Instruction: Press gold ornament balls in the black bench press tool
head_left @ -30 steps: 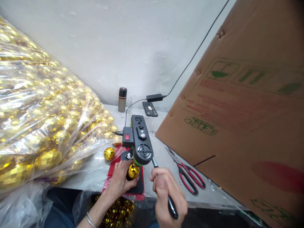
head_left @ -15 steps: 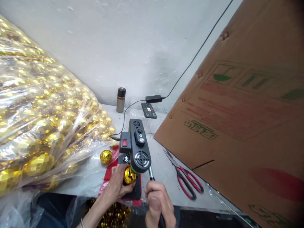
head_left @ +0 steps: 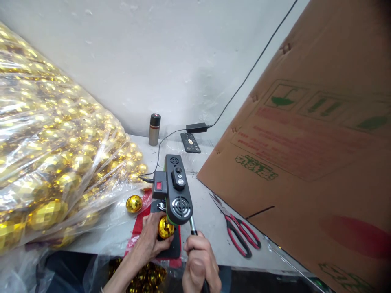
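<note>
A shiny gold ball [head_left: 165, 228] sits above a black base [head_left: 174, 248], just below the near rounded end of a black device [head_left: 176, 189]; whether the two touch cannot be told. The ball is round and covered in small flat mirror facets, bright yellow on some, brown to near-black on others. Dark patches break up its upper face; whether they are reflections or a gap is too small to tell.

The left hand [head_left: 149, 238] comes in from seven o'clock of the ball, holding it between the thumb, at its near edge, and fingers curled round its far side. Between four and five o'clock, the right hand [head_left: 202, 262] is closed in a fist around the dark grip of a lever [head_left: 192, 225], whose metal shaft shows above the knuckles.

A second faceted ball [head_left: 133, 204] lies loose at ten o'clock, well apart from the first, beside a red sheet [head_left: 141, 219] that runs under the base. Farther out at ten, a clear plastic bag [head_left: 70, 150] bulges with similar balls. Scissors [head_left: 240, 232] with red-and-black handles lie at three o'clock, near a cardboard box [head_left: 293, 142] at two.
</note>
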Demonstrator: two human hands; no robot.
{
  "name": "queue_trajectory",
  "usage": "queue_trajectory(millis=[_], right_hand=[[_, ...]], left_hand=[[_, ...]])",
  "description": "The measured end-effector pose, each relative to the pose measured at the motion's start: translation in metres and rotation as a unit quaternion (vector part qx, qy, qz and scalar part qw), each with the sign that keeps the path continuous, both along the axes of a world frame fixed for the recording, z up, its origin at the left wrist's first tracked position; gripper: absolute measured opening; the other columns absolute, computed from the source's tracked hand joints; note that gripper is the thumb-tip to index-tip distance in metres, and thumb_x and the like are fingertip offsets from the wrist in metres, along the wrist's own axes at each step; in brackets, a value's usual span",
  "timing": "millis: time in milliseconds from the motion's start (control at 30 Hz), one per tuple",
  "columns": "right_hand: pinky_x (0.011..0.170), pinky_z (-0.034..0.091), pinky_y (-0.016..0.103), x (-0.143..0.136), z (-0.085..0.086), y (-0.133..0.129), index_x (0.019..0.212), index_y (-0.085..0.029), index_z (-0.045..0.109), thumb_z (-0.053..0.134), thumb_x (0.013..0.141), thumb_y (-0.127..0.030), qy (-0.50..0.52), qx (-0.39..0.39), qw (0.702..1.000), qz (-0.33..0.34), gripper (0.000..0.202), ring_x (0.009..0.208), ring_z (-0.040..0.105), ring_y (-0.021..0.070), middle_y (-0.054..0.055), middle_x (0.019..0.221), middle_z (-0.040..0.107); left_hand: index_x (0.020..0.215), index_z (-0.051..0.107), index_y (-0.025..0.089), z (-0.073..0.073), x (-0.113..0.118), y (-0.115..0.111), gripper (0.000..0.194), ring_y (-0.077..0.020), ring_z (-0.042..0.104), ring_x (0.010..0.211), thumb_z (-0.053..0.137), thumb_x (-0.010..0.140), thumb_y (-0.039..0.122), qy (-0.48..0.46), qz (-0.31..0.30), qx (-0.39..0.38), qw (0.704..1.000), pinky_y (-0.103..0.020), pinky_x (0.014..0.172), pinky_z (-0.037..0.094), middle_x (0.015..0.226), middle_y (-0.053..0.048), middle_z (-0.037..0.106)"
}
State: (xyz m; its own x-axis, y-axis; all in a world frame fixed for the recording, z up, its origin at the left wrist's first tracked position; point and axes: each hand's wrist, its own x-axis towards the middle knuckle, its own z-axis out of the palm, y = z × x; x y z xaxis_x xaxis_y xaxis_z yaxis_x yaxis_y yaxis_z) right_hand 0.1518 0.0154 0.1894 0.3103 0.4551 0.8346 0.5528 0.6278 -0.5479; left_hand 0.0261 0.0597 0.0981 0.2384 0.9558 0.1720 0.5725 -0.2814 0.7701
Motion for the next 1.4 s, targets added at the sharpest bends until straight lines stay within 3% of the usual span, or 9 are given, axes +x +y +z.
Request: queue_trajectory(millis=[400, 667, 933, 1033, 1133, 1200, 1233, 1300, 1400], right_hand=[[0.091, 0.052, 0.028, 0.008, -0.004, 0.001, 0.076, -0.024, 0.048, 0.035, 0.11, -0.024, -0.047, 0.009, 0.999, 0.016, 0.037, 0.059, 0.053, 0.0091, -0.006, 0.069, 0.054], [0.085, 0.053, 0.029, 0.005, -0.014, 0.007, 0.073, -0.023, 0.045, 0.036, 0.11, -0.027, -0.021, 0.025, 0.999, 0.017, 0.038, 0.059, 0.052, 0.0089, -0.007, 0.069, 0.052], [0.095, 0.048, 0.029, 0.001, -0.03, 0.01, 0.071, -0.022, 0.046, 0.034, 0.111, -0.024, 0.002, 0.039, 0.999, 0.025, 0.041, 0.063, 0.056, 0.0079, -0.006, 0.075, 0.054], [0.079, 0.048, 0.026, 0.002, -0.015, 0.009, 0.069, -0.022, 0.043, 0.034, 0.11, -0.023, 0.012, 0.038, 0.998, 0.039, 0.042, 0.06, 0.052, 0.0084, -0.005, 0.071, 0.05], [0.056, 0.037, 0.022, 0.009, 0.02, 0.007, 0.07, -0.022, 0.045, 0.041, 0.108, -0.017, 0.009, -0.017, 0.998, 0.063, 0.039, 0.055, 0.044, 0.0079, -0.005, 0.067, 0.046], [0.054, 0.036, 0.022, 0.015, 0.046, 0.005, 0.076, -0.022, 0.051, 0.044, 0.107, -0.017, 0.0, -0.097, 0.991, 0.088, 0.033, 0.056, 0.045, 0.0086, -0.005, 0.068, 0.048], [0.054, 0.036, 0.022, 0.017, 0.057, 0.004, 0.076, -0.022, 0.052, 0.045, 0.107, -0.017, -0.007, -0.101, 0.99, 0.098, 0.032, 0.057, 0.046, 0.0088, -0.004, 0.067, 0.048], [0.055, 0.038, 0.022, 0.019, 0.068, 0.003, 0.077, -0.022, 0.052, 0.045, 0.106, -0.016, -0.015, -0.101, 0.989, 0.105, 0.031, 0.058, 0.048, 0.009, -0.004, 0.067, 0.049], [0.055, 0.038, 0.022, 0.017, 0.063, 0.001, 0.076, -0.022, 0.051, 0.045, 0.105, -0.014, -0.004, -0.094, 0.99, 0.105, 0.031, 0.058, 0.048, 0.0093, -0.004, 0.068, 0.05]], left_hand=[[0.116, 0.063, 0.021, -0.011, 0.002, 0.001, 0.041, -0.0315, 0.063, 0.098, 0.076, 0.077, 0.027, -0.001, 0.012, 0.015, 1.0, -0.046, 0.091, 0.05, 0.102, -0.007, 0.07], [0.115, 0.064, 0.021, 0.001, 0.004, 0.003, 0.042, -0.0323, 0.064, 0.101, 0.078, 0.076, 0.026, -0.003, 0.007, -0.016, 1.0, -0.048, 0.095, 0.048, 0.106, -0.008, 0.071], [0.125, 0.064, 0.019, -0.011, 0.007, 0.002, 0.054, -0.0336, 0.062, 0.107, 0.078, 0.073, 0.022, -0.02, 0.013, -0.007, 1.0, -0.049, 0.096, 0.049, 0.116, -0.012, 0.07], [0.128, 0.063, 0.018, -0.005, 0.007, 0.004, 0.056, -0.0355, 0.062, 0.11, 0.078, 0.074, 0.023, -0.019, 0.006, -0.026, 0.999, -0.051, 0.097, 0.05, 0.12, -0.014, 0.071], [0.129, 0.064, 0.017, 0.0, 0.005, 0.001, 0.059, -0.0371, 0.063, 0.113, 0.078, 0.073, 0.023, -0.018, 0.004, -0.04, 0.999, -0.054, 0.1, 0.051, 0.121, -0.015, 0.071], [0.132, 0.063, 0.019, -0.004, 0.0, -0.008, 0.06, -0.0371, 0.064, 0.116, 0.079, 0.074, 0.023, -0.023, 0.007, -0.03, 0.999, -0.054, 0.102, 0.052, 0.125, -0.015, 0.071], [0.133, 0.063, 0.021, -0.008, -0.004, -0.014, 0.061, -0.037, 0.064, 0.118, 0.081, 0.075, 0.025, -0.024, 0.006, -0.02, 0.999, -0.054, 0.103, 0.052, 0.127, -0.015, 0.071], [0.135, 0.062, 0.023, -0.017, -0.018, -0.027, 0.07, -0.0384, 0.064, 0.121, 0.088, 0.072, 0.038, -0.014, 0.002, 0.013, 1.0, -0.054, 0.103, 0.053, 0.131, -0.015, 0.071], [0.141, 0.06, 0.024, -0.02, -0.049, -0.033, 0.093, -0.0424, 0.061, 0.129, 0.088, 0.066, 0.069, 0.034, 0.028, 0.089, 0.995, -0.057, 0.106, 0.053, 0.144, -0.017, 0.066]])
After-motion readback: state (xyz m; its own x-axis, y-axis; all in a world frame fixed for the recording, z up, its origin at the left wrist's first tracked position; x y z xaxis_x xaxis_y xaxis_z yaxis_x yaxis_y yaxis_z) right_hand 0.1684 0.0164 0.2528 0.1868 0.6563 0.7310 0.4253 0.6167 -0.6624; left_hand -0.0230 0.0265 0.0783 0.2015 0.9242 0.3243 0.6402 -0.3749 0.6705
